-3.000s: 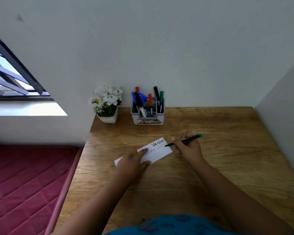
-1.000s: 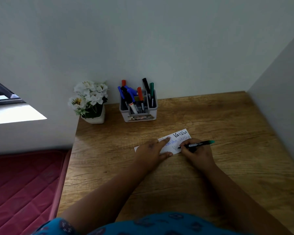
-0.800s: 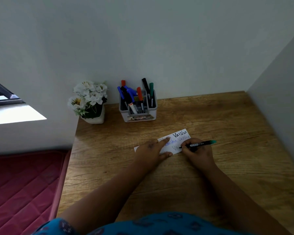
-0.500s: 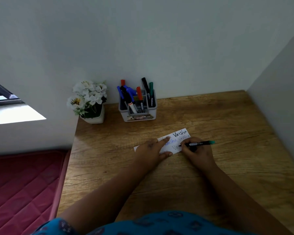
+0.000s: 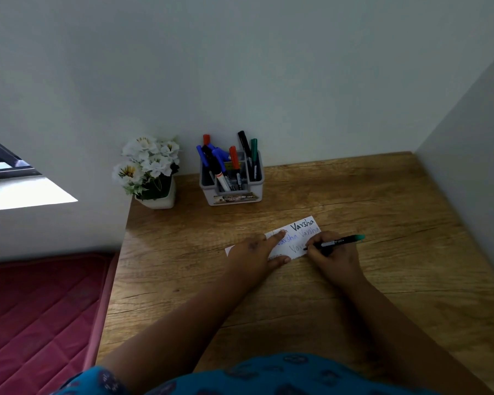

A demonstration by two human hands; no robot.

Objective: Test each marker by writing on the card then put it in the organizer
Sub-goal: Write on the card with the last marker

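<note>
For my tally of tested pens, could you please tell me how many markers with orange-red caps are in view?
2, both standing in the organizer: one orange-red-capped marker at its back left, another near the middle. Others may be hidden behind the blue markers.

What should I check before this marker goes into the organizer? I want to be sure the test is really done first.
1. Marker gripped by the right hand: ok.
2. Card held flat by the left hand: ok.
3. Test word finished: not ok; the lowest line is only partly written and the tip is on the card.
4. Ink shows on the card: ok, though that line looks faint.
5. Marker capped: cannot tell; a teal end shows at the back, the tip looks bare.
6. Free room in the organizer: cannot tell; many markers stand in it already.
</note>
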